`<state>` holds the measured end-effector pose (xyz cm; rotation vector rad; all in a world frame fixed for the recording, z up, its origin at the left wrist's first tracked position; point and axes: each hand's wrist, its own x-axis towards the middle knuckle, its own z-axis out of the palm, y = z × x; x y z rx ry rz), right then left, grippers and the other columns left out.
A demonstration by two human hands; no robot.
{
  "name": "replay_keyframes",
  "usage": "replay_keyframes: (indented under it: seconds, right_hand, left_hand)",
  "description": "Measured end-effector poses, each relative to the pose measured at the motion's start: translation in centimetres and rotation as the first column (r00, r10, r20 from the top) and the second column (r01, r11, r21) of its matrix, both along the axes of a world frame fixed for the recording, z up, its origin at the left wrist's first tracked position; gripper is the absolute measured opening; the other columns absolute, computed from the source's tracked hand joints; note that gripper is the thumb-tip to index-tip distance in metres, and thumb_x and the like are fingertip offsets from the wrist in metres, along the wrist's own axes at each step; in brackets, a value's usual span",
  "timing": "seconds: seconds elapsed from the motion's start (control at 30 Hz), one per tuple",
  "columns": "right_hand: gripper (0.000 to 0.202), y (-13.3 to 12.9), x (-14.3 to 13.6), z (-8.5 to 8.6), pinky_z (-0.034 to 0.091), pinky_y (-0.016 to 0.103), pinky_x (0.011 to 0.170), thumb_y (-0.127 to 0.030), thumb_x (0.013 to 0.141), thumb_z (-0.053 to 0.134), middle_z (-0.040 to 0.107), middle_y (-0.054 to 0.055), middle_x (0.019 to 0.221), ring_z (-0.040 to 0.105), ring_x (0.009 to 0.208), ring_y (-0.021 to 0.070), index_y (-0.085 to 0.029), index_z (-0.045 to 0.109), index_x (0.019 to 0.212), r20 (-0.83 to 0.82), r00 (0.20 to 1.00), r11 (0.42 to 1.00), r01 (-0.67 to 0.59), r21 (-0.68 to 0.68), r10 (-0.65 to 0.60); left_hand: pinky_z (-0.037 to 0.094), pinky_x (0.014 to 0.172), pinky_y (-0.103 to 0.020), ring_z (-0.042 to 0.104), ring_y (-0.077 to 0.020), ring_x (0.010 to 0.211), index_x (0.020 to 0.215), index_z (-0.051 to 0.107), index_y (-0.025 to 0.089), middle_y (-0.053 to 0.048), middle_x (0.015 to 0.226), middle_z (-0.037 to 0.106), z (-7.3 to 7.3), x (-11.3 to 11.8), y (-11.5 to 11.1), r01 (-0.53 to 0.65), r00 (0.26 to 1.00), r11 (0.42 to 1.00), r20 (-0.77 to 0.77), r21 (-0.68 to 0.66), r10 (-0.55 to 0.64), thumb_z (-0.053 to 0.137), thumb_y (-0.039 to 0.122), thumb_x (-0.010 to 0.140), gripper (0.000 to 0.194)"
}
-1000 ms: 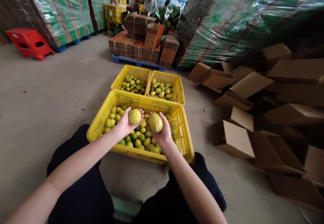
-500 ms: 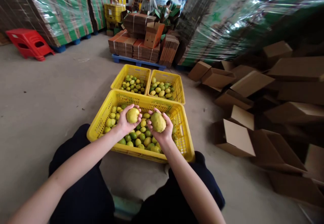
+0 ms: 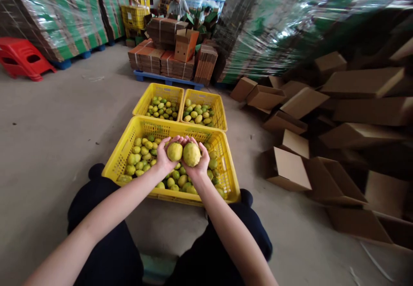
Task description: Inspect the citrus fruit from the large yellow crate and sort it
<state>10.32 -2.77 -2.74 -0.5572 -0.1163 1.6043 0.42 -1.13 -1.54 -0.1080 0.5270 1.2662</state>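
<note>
My left hand [image 3: 165,156] is wrapped round a smooth yellow-green lemon [image 3: 174,151]. A second, slightly bumpy yellow-green lemon [image 3: 191,154] rests in the curled fingers of my right hand [image 3: 201,167]. Both hands are side by side with fingertips meeting, and the two fruits sit close together, perhaps touching. Below them is a large yellow plastic crate [image 3: 232,187] with many yellow and green lemons [image 3: 139,156] inside. My forearms hide part of its contents.
Behind the large crate stand two smaller yellow crates, left [image 3: 138,105] and right [image 3: 222,113], holding more lemons. Open cardboard boxes [image 3: 290,167] are piled at right. Flattened cartons [image 3: 145,57] sit on a blue pallet [image 3: 167,80]. A red stool [image 3: 24,60] is far left. People work behind.
My hands have come together, bringing the two lemons side by side above the crate. The view has shifted slightly, so the surroundings appear farther left.
</note>
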Motion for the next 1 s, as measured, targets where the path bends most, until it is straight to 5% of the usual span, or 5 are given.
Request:
replay_keyframes:
  seconds: [0.17,0.43,0.8,1.0]
  right_hand:
    - [0.015,-0.1,-0.8,-0.3,0.055,0.026,0.089,-0.024,0.072,0.061,0.076,0.000,0.084,0.070,0.083,0.0148,-0.022,0.071,0.084,-0.008,1.000,0.999,-0.004,-0.041,0.004]
    - [0.018,-0.4,-0.3,1.1,0.055,0.022,0.086,-0.023,0.072,0.059,0.076,0.000,0.087,0.069,0.088,0.0142,-0.021,0.072,0.083,0.038,0.999,0.999,-0.018,-0.043,0.020]
    - [0.037,-1.1,0.5,2.1,0.048,0.033,0.102,-0.024,0.062,0.057,0.070,0.002,0.120,0.056,0.125,0.0215,-0.025,0.072,0.096,0.266,0.961,0.951,-0.149,0.270,0.075]
    - [0.024,-0.8,0.2,2.0,0.052,0.034,0.094,-0.029,0.072,0.057,0.075,0.002,0.101,0.065,0.109,0.0219,-0.023,0.071,0.090,0.217,0.974,0.990,-0.089,0.110,0.064]
  left_hand:
    - [0.057,0.087,-0.032,0.072,-0.0191,0.079,0.075,0.072,0.014,-0.007,0.070,0.073,-0.9,-0.5,-0.1,0.005,0.999,1.000,-0.045,-0.010,-0.006,0.051,0.021,0.079,0.022]
    - [0.053,0.095,-0.036,0.071,-0.0238,0.099,0.088,0.074,0.012,-0.009,0.084,0.076,0.8,-0.3,-0.2,0.088,0.988,0.986,-0.137,0.139,-0.069,0.049,0.019,0.076,0.028]
    - [0.052,0.096,-0.037,0.069,-0.0260,0.106,0.096,0.071,0.013,-0.011,0.098,0.076,2.4,-1.3,-0.5,0.138,0.976,0.967,-0.194,0.215,-0.097,0.051,0.013,0.075,0.029]
    - [0.055,0.087,-0.031,0.072,-0.0211,0.090,0.082,0.071,0.016,-0.004,0.080,0.075,1.6,-0.6,-0.5,0.071,0.981,0.989,-0.188,0.128,-0.046,0.056,0.014,0.074,0.017]
